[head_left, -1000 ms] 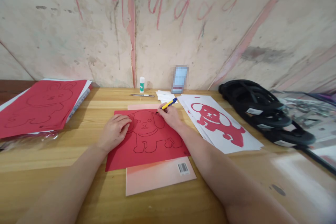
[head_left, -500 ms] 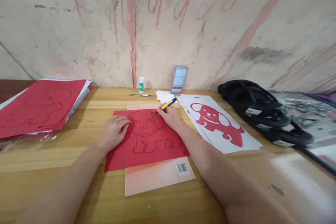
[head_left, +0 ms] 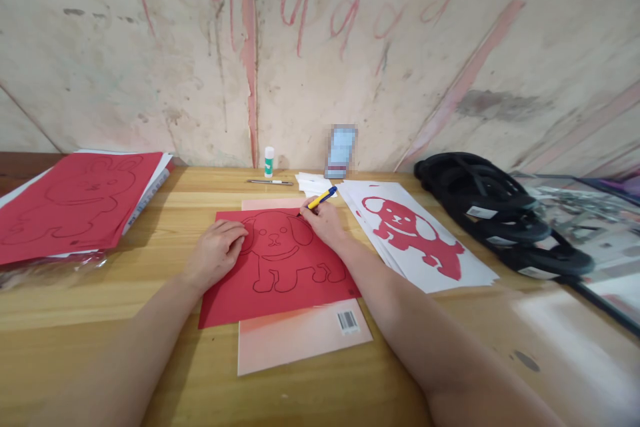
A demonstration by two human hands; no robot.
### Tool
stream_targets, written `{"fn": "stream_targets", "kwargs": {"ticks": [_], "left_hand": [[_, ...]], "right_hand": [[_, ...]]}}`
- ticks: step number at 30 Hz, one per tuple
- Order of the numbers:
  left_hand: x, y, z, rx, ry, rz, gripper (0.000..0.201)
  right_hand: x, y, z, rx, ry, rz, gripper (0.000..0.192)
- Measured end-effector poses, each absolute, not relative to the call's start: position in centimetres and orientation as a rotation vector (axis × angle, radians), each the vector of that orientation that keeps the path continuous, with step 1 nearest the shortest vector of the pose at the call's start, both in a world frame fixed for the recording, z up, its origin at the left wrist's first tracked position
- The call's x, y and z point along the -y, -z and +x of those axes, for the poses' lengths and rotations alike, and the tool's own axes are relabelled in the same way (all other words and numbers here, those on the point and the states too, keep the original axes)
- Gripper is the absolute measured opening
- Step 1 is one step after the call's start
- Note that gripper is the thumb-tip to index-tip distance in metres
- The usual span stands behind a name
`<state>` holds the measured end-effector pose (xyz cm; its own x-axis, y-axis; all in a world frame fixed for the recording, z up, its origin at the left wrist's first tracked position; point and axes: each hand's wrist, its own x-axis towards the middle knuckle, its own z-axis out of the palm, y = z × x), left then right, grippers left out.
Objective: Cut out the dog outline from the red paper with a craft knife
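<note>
Plainly, from the head view, we had the red sheet [head_left: 280, 267] lying centre on the table [head_left: 200, 373], our left hand [head_left: 216, 255] flat and released on its left edge, our right hand [head_left: 325, 220] grasping the pen [head_left: 320, 199], tip at the far edge, shaft slanting far-right

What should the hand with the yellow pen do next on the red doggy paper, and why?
Probably draw the pen tip slowly along the dog's ear line. The right hand holds it at the top of the outline on the red sheet, and the left hand lies flat on the sheet's left side.
</note>
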<state>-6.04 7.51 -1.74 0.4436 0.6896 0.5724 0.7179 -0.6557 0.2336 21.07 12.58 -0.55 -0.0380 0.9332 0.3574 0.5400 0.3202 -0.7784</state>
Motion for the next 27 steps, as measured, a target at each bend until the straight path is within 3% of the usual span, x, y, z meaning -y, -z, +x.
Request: {"fn": "stream_targets", "kwargs": {"ticks": [27], "left_hand": [[-7.55, 1.83, -6.12, 1.322, 0.997, -2.627, 0.022]], "right_hand": [[-12.38, 0.28, 21.02, 1.692, -0.558, -1.379, 0.016]]}}
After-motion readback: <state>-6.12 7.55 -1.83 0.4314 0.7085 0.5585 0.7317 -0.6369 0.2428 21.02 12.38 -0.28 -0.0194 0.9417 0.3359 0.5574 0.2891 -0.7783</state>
